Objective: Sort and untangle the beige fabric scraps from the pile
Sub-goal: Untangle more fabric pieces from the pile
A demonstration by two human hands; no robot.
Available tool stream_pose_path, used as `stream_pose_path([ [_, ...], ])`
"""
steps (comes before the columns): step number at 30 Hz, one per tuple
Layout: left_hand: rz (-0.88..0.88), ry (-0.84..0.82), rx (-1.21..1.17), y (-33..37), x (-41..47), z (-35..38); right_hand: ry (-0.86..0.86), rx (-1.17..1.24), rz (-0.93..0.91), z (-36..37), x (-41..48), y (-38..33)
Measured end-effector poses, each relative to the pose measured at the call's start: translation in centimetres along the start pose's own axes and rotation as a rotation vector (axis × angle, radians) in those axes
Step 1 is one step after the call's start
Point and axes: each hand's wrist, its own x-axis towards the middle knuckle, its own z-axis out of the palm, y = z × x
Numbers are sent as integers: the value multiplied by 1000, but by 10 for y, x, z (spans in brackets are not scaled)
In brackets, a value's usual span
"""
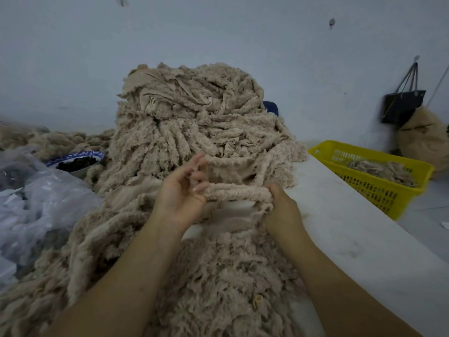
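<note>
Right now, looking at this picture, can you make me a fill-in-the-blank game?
The left hand and right hand each hold one end of a fuzzy strip coloured ____.
The basket on the right is ____.
The dark bag hangs on the ____.
The blue-rimmed bowl sits ____ of the pile.
Missing words: beige, yellow, wall, left.
</note>
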Motion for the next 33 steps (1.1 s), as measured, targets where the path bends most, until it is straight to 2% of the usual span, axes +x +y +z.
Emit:
stream_pose_path([
  [5, -14, 57, 24, 4, 3, -4, 99, -13, 11, -1, 1, -1],
  [7, -27, 80, 163, 5, 3, -4, 103, 73, 60, -3, 2, -2],
  [8, -19, 80, 329, 4, 3, -4, 94, 136, 90, -3, 2, -2],
  [11, 69, 18, 1150, -10, -3, -5, 57, 223, 68, -3, 1, -3],
  [12, 90, -46, 1356, -16, -4, -6, 47, 227, 42, -2, 0, -5],
  [14, 96, -170, 1536, -25, -5, -8, 23, 241, 23, 1, -1, -8],
  [18, 153, -173, 1501, -28, -4, -9, -18, 192, -26, 2, -1, -8],
  [22, 204, -99, 1434, -27, -6, -8, -13, 118, -40, 5, -1, -4],
  [25, 166, -4, 1231, -20, -8, -5, 62, 146, 58, -2, 5, 3],
  [29, 94, 65, 828, -2, -6, -4, 188, 364, 236, -19, 8, 13],
  [33, -14, 65, 738, 0, -4, -7, 93, 427, 224, -12, 5, 9],
])
